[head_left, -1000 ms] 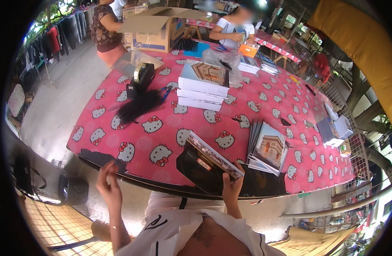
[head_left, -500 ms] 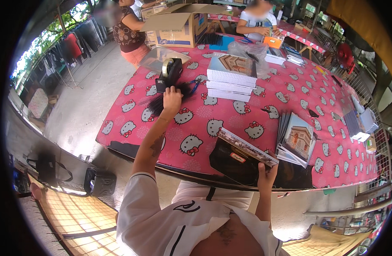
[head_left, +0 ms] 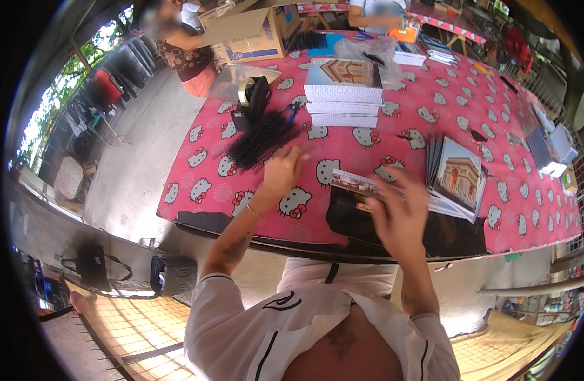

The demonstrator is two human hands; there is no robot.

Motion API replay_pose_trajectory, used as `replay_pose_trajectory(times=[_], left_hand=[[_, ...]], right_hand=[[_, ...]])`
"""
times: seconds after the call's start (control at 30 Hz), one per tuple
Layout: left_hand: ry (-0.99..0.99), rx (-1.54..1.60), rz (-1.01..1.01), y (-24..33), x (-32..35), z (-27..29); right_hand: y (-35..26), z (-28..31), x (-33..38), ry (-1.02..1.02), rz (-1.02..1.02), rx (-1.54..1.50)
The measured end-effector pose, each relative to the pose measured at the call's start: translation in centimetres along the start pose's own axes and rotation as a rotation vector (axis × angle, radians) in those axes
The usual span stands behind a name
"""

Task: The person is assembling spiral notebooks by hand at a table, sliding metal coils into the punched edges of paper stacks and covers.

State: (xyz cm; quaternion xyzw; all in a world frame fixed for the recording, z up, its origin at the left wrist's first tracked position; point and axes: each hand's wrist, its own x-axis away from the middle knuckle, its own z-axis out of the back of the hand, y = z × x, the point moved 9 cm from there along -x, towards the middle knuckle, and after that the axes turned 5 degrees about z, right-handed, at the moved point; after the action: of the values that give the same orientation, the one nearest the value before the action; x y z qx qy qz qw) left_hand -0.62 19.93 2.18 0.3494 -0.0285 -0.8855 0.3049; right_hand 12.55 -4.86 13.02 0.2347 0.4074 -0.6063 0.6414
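We see a long table [head_left: 393, 136] under a red cloth printed with white cartoon cats, stretching away from both our hands. Beyond our fingers, toward the far side, stands a tall stack of spiral notebooks [head_left: 344, 92] with a building pictured on the top cover. Off past our right fingers, to their right, lies a lower fanned pile of notebook covers [head_left: 458, 178] showing an arch. Directly under our right fingers sits a black tray [head_left: 349, 216] at the table's near edge, and across its top lies a thin booklet [head_left: 362, 185].

Our right hand [head_left: 400, 213] hangs over that booklet with the fingers spread apart and blurred; we cannot tell whether they press on it or only hover just above. Our left hand [head_left: 282, 171] is raised above the cloth, its fingers curled loosely together, holding nothing we can make out. Just beyond the left fingertips lies a bundle of black binding combs [head_left: 260, 136], near but apart from them. Further out past the bundle stands a tape dispenser [head_left: 254, 95] with a roll of tape on it, well clear of the hand.
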Motion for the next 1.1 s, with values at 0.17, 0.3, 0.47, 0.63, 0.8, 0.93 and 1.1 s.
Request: replay_pose_trajectory(times=[0.17, 0.3, 0.47, 0.63, 0.8, 0.93, 1.1], left_hand=[[-0.027, 0.407, 0.088, 5.4, 1.1, 4.7], [0.002, 0.562, 0.024, 7.8, 1.9, 6.1], [0.101, 0.507, 0.022, 8.0, 1.7, 6.2], [0.093, 0.485, -0.005, 8.5, 1.7, 6.2], [0.005, 0.470, 0.038, 7.9, 1.5, 5.5], [-0.025, 0.522, 0.060, 8.1, 0.8, 5.4], [-0.302, 0.645, -0.105, 9.6, -1.5, 5.0]], right_hand=[[0.5, -7.5, -1.7, -0.184, -0.024, -0.003], [1.7, -8.6, -1.5, -0.225, -0.070, -0.055], [1.7, -8.5, -1.6, -0.208, -0.083, -0.069], [1.8, -8.5, -1.8, -0.212, -0.099, -0.071], [1.9, -8.8, -1.8, -0.239, -0.104, -0.077], [1.8, -8.7, -1.8, -0.264, -0.116, -0.083], [2.0, -8.4, -1.7, -0.287, -0.119, -0.132]])
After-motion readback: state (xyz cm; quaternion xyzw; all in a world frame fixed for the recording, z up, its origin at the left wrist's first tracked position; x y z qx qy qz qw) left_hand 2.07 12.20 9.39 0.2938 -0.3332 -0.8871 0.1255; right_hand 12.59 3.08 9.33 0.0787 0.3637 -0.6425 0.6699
